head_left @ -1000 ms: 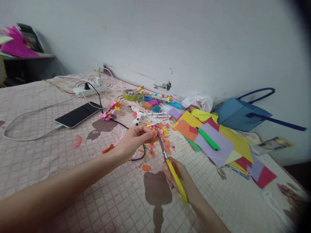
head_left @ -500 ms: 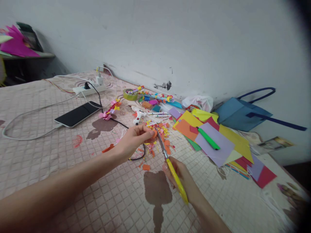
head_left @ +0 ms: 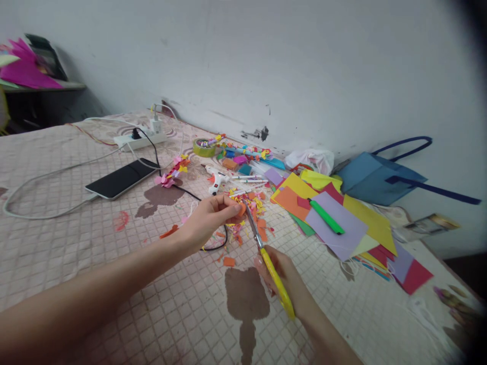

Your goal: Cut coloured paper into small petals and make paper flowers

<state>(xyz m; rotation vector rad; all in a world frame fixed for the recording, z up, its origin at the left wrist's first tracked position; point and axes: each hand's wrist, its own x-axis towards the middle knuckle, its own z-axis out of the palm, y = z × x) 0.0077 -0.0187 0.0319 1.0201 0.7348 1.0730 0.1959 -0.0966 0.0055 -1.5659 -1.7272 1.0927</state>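
Observation:
Between thumb and fingers, my left hand (head_left: 213, 215) pinches a small piece of orange paper (head_left: 242, 210). My right hand (head_left: 283, 274) grips a pair of scissors with yellow handles (head_left: 274, 276), its fingers wrapped round them. The blades point away from me, their tips at the edge of the orange paper. Beneath and behind my hands lies a heap of paper scraps (head_left: 258, 205) in yellow, orange and pink. One orange scrap (head_left: 229, 261) rests nearer to me. A white glue gun (head_left: 217, 180) lies just beyond my left hand.
Left, a phone (head_left: 124, 179) is cabled to a power strip (head_left: 140, 140). Sheets of coloured paper (head_left: 365, 218) with a green marker (head_left: 326, 217) lie right, beside a blue bag (head_left: 380, 180). Green tape (head_left: 204, 147) stands near the wall. A black cord (head_left: 186, 191) runs by my left hand.
Almost nothing differs. Both hands, the orange paper and the scissors stay in nearly the same place.

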